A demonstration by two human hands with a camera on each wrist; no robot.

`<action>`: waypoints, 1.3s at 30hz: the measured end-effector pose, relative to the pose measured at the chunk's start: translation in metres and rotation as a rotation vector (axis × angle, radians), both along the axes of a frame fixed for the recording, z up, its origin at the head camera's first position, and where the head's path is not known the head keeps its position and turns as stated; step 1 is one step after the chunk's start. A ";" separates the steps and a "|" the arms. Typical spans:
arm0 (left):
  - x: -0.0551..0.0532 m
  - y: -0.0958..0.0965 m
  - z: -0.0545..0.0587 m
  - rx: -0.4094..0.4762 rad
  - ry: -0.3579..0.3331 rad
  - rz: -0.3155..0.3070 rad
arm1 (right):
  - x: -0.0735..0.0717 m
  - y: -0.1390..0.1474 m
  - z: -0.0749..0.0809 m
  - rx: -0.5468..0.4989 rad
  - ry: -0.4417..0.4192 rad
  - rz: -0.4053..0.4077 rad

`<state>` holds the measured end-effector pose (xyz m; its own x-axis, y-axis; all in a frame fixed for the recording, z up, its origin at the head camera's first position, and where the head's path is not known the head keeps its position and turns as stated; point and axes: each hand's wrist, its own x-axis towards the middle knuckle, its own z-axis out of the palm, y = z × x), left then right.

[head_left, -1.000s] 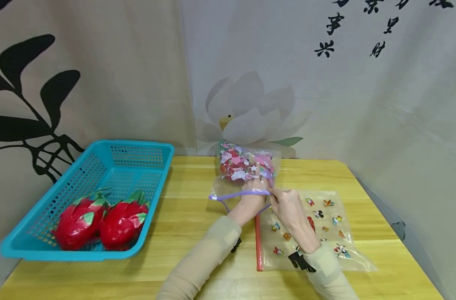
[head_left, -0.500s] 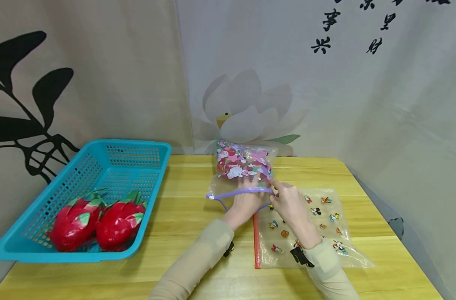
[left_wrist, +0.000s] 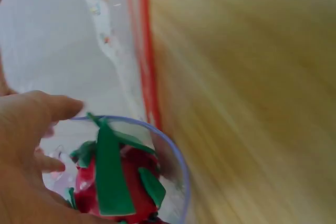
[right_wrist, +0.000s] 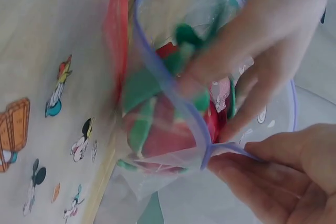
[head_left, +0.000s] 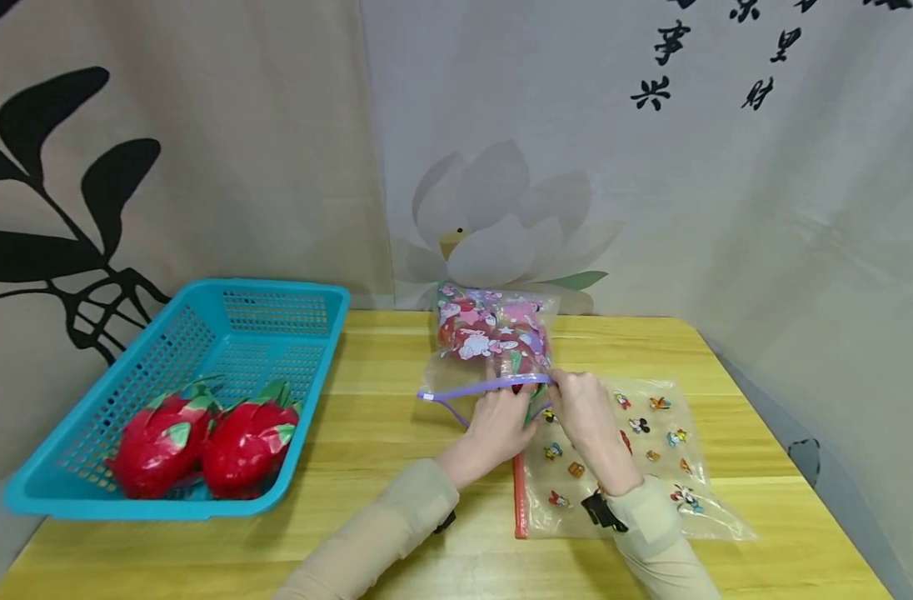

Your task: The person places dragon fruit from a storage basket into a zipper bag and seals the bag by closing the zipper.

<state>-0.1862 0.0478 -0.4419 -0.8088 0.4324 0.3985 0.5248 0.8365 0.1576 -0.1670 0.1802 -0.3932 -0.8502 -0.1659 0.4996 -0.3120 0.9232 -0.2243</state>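
Observation:
A clear zip bag with a purple seal and pink cartoon prints lies at the table's back, mouth toward me. My left hand reaches into its mouth and grips a red dragon fruit with green leaves, close to the opening. In the left wrist view, fingers lie around that fruit; part of the grip is hidden. My right hand pinches the purple rim at the right corner and holds the mouth apart. More red shows deeper in the bag, partly hidden by the prints.
A blue plastic basket stands at the left with two shiny red dragon fruits inside. A flat clear bag with a red seal and cartoon prints lies under my right forearm. A fabric backdrop hangs behind the wooden table.
My left hand has drawn back from deep in the purple-sealed bag toward its mouth, and the dragon fruit has come to the opening with it. The right hand keeps its pinch on the rim.

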 end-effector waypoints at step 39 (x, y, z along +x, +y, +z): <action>-0.009 0.018 -0.002 -0.009 0.086 0.100 | 0.003 -0.002 -0.004 0.023 0.009 0.051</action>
